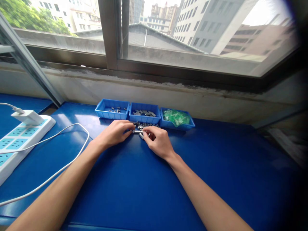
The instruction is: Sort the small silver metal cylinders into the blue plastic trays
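Observation:
My left hand (115, 132) and my right hand (157, 141) meet over a small heap of grey metal parts (141, 125) on the blue table (134, 192). Between the fingertips of both hands lies one small silvery metal part (138, 132), pinched from each side. Behind the heap stand three blue trays side by side: the left tray (102, 110) with a few small metal pieces, the middle tray (144, 119) with darker grey parts, the right tray (190, 123) with green plastic bags (176, 117).
A white and light-blue power strip (16, 138) with a white plug (27, 117) lies at the left; its white cable (72, 154) loops across the table toward my left forearm. A concrete sill and a window run along the back.

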`<state>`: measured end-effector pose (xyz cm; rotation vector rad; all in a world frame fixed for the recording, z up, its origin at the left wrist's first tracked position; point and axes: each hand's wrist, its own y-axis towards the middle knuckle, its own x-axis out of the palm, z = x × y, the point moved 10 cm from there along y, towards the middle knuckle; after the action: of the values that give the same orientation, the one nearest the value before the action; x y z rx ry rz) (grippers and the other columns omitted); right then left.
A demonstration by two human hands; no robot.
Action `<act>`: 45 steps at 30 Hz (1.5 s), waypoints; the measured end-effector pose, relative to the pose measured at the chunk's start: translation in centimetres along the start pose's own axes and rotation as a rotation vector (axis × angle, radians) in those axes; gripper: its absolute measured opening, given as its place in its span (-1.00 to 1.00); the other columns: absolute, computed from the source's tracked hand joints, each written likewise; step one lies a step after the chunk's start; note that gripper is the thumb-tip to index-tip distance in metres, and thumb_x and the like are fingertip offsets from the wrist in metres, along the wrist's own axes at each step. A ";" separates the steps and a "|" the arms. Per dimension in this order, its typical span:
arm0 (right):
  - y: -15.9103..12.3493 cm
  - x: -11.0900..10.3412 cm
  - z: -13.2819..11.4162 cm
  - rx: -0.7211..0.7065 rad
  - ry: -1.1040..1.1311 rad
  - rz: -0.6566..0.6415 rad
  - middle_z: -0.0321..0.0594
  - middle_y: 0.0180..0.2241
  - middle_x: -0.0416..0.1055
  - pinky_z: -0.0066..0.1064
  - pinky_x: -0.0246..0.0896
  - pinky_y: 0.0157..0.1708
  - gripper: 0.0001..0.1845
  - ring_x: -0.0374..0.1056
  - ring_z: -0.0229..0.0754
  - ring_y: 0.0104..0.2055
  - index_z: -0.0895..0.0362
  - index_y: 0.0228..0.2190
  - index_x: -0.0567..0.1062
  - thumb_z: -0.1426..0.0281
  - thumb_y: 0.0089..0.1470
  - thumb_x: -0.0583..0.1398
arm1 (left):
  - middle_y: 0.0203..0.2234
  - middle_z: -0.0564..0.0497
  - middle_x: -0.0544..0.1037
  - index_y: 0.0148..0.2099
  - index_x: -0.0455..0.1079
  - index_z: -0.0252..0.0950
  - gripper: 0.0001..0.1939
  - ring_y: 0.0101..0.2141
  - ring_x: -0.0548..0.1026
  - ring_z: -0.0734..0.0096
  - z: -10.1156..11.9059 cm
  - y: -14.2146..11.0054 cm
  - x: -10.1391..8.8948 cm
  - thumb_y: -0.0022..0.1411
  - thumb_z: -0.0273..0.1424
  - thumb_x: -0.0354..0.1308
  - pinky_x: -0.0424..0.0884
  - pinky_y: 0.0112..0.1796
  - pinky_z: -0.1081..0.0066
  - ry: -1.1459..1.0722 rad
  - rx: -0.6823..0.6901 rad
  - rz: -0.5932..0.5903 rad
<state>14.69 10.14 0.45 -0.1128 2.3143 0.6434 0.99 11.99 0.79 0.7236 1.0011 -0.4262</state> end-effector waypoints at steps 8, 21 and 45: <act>0.0 0.1 0.0 -0.001 -0.008 -0.007 -0.24 -0.38 0.55 -0.40 0.27 -0.38 -0.88 0.40 -0.21 -0.43 0.09 -0.27 0.56 0.41 0.15 0.21 | -0.32 -0.04 0.62 -0.17 0.53 -0.27 -0.82 -0.36 0.57 0.32 -0.9 0.2 -1.3 0.15 -0.45 0.18 0.49 -0.25 0.36 -0.352 -0.178 0.169; 0.0 0.3 0.0 -0.003 0.005 -0.024 -0.24 -0.39 0.55 -0.40 0.28 -0.39 -0.87 0.39 -0.21 -0.44 0.08 -0.27 0.57 0.38 0.17 0.21 | -0.27 -0.11 0.64 -0.15 0.53 -0.30 -0.67 -0.26 0.63 0.23 -3.8 -0.5 -0.2 0.08 -0.23 0.37 0.53 -0.17 0.29 -1.081 -0.506 0.266; 0.0 0.3 0.0 -0.004 0.002 -0.026 -0.25 -0.40 0.54 -0.41 0.25 -0.39 -0.89 0.37 -0.23 -0.46 0.08 -0.28 0.56 0.40 0.16 0.21 | -0.17 -0.06 0.64 -0.04 0.57 -0.21 -0.73 -0.19 0.60 0.23 -2.2 -0.4 -2.9 0.26 -0.38 0.13 0.46 -0.09 0.29 -0.095 -0.113 0.231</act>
<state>14.51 10.13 0.26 -0.1449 2.3096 0.6347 -2.03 13.31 2.47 0.7015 0.8340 -0.1998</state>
